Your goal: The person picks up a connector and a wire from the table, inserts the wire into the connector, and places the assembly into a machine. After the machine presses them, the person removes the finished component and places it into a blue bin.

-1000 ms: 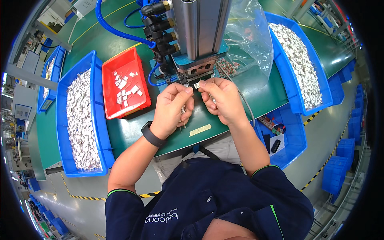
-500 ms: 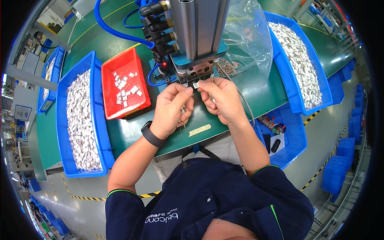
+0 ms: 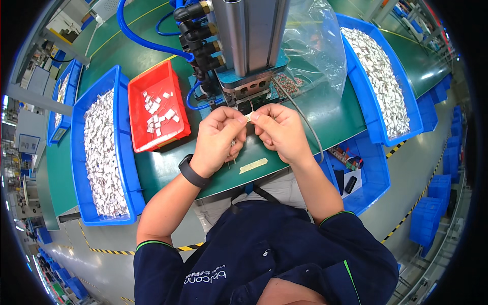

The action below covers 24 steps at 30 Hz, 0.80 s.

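A small white block-shaped part point(image 3: 249, 117) is pinched between the fingertips of my two hands, just in front of the press machine point(image 3: 249, 84). My left hand point(image 3: 219, 136), with a black band on its wrist, is closed on it. Under its curled fingers are thin wire leads, with more small pieces partly hidden. My right hand point(image 3: 284, 133) grips the same part between thumb and forefinger. A thin lead rises from the part toward the machine.
A red bin point(image 3: 183, 124) with several white wired parts stands left of the machine. Blue bins full of such parts flank me, one left point(image 3: 133, 173) and one right point(image 3: 376, 119). A clear plastic bag point(image 3: 317, 56), a grey cable point(image 3: 311, 127) and tape point(image 3: 253, 165) lie on the green table.
The white part has come slightly back from the machine and turned, and the fingertips of both hands now meet at it. A red light on the machine no longer shows.
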Each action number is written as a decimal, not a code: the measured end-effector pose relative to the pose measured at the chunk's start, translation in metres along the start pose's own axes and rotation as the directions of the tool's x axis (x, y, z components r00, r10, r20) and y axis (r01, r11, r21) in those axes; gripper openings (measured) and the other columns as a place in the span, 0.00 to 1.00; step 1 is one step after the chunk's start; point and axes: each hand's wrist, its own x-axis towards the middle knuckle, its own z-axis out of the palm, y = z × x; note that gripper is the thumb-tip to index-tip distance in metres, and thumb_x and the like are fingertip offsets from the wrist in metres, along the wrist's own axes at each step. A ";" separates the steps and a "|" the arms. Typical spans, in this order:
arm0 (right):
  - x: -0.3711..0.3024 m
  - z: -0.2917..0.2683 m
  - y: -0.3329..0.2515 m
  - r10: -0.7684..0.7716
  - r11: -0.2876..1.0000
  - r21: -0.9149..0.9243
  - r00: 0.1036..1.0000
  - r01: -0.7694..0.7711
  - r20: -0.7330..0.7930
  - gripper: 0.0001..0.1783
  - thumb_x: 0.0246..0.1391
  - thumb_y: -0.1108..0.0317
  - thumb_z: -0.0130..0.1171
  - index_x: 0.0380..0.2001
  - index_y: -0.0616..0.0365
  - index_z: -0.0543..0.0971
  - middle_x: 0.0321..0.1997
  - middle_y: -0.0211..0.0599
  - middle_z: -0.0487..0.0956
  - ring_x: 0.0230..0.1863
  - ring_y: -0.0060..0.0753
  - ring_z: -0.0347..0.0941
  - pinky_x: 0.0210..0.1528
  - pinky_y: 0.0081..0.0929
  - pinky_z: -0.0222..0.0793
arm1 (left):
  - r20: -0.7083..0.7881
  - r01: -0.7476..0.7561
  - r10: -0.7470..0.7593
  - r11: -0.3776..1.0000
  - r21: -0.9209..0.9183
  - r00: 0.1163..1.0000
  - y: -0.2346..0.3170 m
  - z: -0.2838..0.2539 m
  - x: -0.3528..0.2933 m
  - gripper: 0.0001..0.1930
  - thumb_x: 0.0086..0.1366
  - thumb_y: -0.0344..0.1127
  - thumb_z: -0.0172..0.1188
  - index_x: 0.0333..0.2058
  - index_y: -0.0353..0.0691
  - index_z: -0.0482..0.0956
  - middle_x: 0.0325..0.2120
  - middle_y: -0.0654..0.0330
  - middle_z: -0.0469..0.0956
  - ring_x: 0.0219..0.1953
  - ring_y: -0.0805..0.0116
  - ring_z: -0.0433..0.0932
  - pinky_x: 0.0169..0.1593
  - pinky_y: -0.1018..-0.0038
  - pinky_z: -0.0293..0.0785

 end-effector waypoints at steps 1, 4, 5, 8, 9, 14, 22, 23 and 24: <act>0.000 0.000 0.000 -0.005 1.000 -0.005 1.000 0.005 0.002 0.10 0.57 0.68 0.61 0.32 0.64 0.74 0.20 0.26 0.72 0.14 0.08 0.58 0.12 0.12 0.47 | 0.001 -0.002 0.002 1.000 0.000 1.000 0.000 0.000 0.000 0.05 0.68 0.32 0.54 0.36 0.37 0.70 0.18 0.61 0.71 0.09 0.80 0.59 0.11 0.82 0.51; -0.001 0.000 -0.001 -0.013 1.000 -0.006 1.000 0.013 0.009 0.10 0.57 0.67 0.62 0.33 0.64 0.74 0.21 0.27 0.72 0.14 0.08 0.58 0.13 0.11 0.47 | 0.002 0.000 0.000 1.000 -0.021 1.000 0.001 0.000 0.000 0.06 0.67 0.31 0.54 0.37 0.34 0.70 0.18 0.60 0.72 0.10 0.81 0.60 0.12 0.82 0.52; -0.001 0.000 -0.001 -0.016 1.000 -0.002 1.000 0.016 0.016 0.10 0.57 0.67 0.62 0.34 0.63 0.74 0.21 0.27 0.73 0.14 0.09 0.59 0.13 0.11 0.48 | 0.002 -0.001 0.001 1.000 -0.021 1.000 0.001 0.000 0.000 0.06 0.67 0.31 0.54 0.37 0.34 0.70 0.18 0.60 0.72 0.10 0.81 0.60 0.12 0.82 0.52; 0.001 0.000 0.000 -0.033 0.999 -0.012 0.999 0.033 0.016 0.10 0.57 0.67 0.62 0.36 0.62 0.74 0.22 0.28 0.73 0.14 0.09 0.59 0.13 0.11 0.48 | -0.006 0.011 -0.011 1.000 -0.007 1.000 0.001 0.000 -0.001 0.05 0.66 0.30 0.54 0.37 0.34 0.70 0.18 0.60 0.72 0.10 0.81 0.60 0.12 0.82 0.53; 0.002 0.001 0.000 -0.033 0.999 -0.012 0.999 0.033 0.018 0.10 0.57 0.67 0.62 0.36 0.62 0.74 0.22 0.28 0.73 0.14 0.09 0.59 0.13 0.11 0.48 | -0.005 0.008 -0.008 1.000 -0.004 1.000 0.002 0.001 -0.001 0.05 0.66 0.30 0.54 0.36 0.34 0.70 0.18 0.60 0.72 0.10 0.81 0.61 0.12 0.81 0.53; 0.002 0.003 -0.002 -0.016 1.000 0.027 1.000 0.016 0.025 0.09 0.57 0.68 0.61 0.36 0.61 0.74 0.22 0.27 0.73 0.14 0.09 0.58 0.12 0.11 0.46 | -0.003 -0.006 0.006 1.000 0.009 1.000 0.002 0.001 -0.002 0.05 0.66 0.30 0.55 0.36 0.34 0.71 0.18 0.61 0.72 0.11 0.81 0.61 0.13 0.82 0.54; 0.000 0.000 -0.011 0.095 0.977 0.185 0.994 -0.104 0.054 0.08 0.56 0.69 0.59 0.35 0.61 0.73 0.21 0.29 0.72 0.14 0.11 0.59 0.10 0.12 0.45 | 0.025 -0.038 0.036 0.998 0.057 0.999 -0.003 0.000 -0.001 0.06 0.68 0.34 0.53 0.37 0.38 0.71 0.18 0.59 0.72 0.10 0.79 0.59 0.12 0.81 0.52; 0.000 -0.001 -0.014 0.158 0.941 0.289 0.983 -0.177 0.088 0.08 0.56 0.69 0.59 0.35 0.61 0.73 0.21 0.30 0.72 0.14 0.12 0.59 0.10 0.13 0.45 | 0.024 -0.038 0.037 0.998 0.057 0.999 -0.002 -0.001 0.000 0.06 0.68 0.34 0.53 0.37 0.38 0.71 0.18 0.59 0.72 0.10 0.79 0.59 0.12 0.81 0.52; 0.001 -0.001 -0.016 0.159 0.941 0.288 0.983 -0.178 0.088 0.08 0.56 0.69 0.59 0.35 0.61 0.73 0.21 0.30 0.72 0.14 0.12 0.59 0.10 0.13 0.45 | 0.042 -0.010 0.008 0.998 0.054 0.999 -0.001 -0.001 0.001 0.11 0.70 0.40 0.50 0.38 0.38 0.70 0.18 0.58 0.72 0.10 0.79 0.59 0.12 0.82 0.52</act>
